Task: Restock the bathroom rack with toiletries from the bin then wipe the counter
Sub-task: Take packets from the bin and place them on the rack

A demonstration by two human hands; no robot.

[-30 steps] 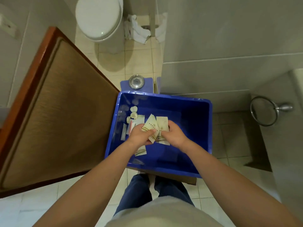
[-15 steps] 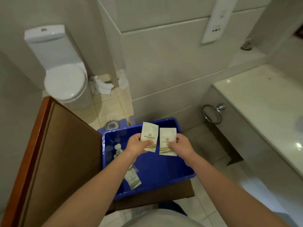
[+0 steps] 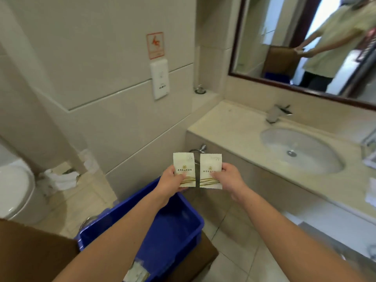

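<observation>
Above the blue plastic bin (image 3: 173,231), I note the left hand (image 3: 169,183) pinching one white paper sachet with gold stripes (image 3: 184,169) by its lower half, thumb across its face. Just beside it, edges nearly touching, the right hand (image 3: 228,179) pinches a matching white sachet (image 3: 210,170) likewise. Both stand upright, short of the beige stone counter (image 3: 234,129).

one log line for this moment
left hand: holds sachet | right hand: holds second sachet | above bin
</observation>
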